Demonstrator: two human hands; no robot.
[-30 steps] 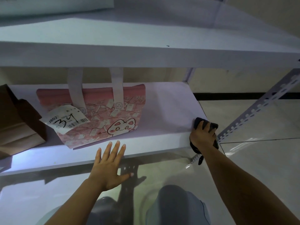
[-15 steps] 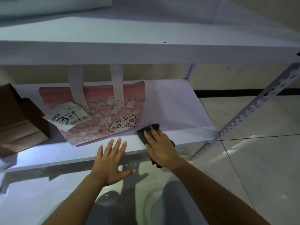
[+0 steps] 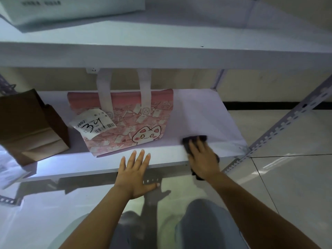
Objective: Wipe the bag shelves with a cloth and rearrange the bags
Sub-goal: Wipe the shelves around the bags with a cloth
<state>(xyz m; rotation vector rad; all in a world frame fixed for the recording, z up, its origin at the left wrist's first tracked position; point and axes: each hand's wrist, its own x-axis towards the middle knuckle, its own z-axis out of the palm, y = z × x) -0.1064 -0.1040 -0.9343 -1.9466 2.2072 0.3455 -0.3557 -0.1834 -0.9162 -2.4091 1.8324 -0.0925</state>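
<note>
1. Shelf, the lower white board of a metal rack, carries a pink cat-print tote bag lying flat near its middle, white handles pointing to the wall.
2. A white tag handwritten "34" lies on the tote's left part.
3. A brown paper bag lies left of the tote, close beside it.
4. A dark cloth sits on the shelf's front edge, right of the tote and apart from it; part of it hangs below the edge.
5. The right hand presses down on the cloth, fingers fairly straight and laid over it.
6. The left hand lies flat at the shelf's front edge, just below the tote, fingers straight and spread, holding nothing.
7. A pale box rests on the upper shelf, above the tote.
8. A perforated post rises right of the cloth.
</note>
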